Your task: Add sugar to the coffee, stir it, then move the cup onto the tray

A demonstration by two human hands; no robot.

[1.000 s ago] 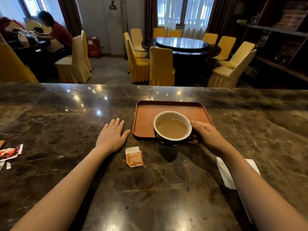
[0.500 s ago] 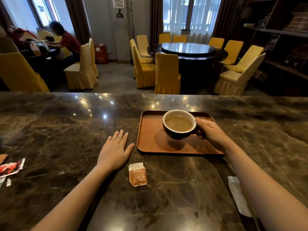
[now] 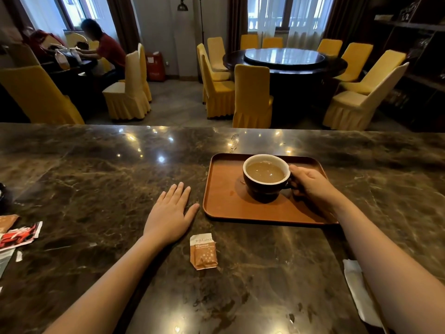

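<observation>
A dark cup (image 3: pixel 264 186) with a white inside and light brown coffee stands on the brown tray (image 3: pixel 224 198), towards its far middle. My right hand (image 3: pixel 310 184) is closed around the cup's handle on the cup's right side. My left hand (image 3: pixel 168 215) lies flat on the marble counter just left of the tray, fingers spread, holding nothing. A torn brown sugar sachet (image 3: pixel 203 251) lies on the counter in front of the tray, between my forearms.
The marble counter (image 3: pixel 96 179) runs the full width. Torn red and brown wrappers (image 3: pixel 19 233) lie at its left edge, and a white napkin (image 3: pixel 356 290) sits under my right forearm. Beyond the counter stand yellow-covered chairs, a round table and a seated person.
My right hand carried the cup from the tray's near edge over the tray and lowered it onto the tray. The left hand stayed flat on the counter.
</observation>
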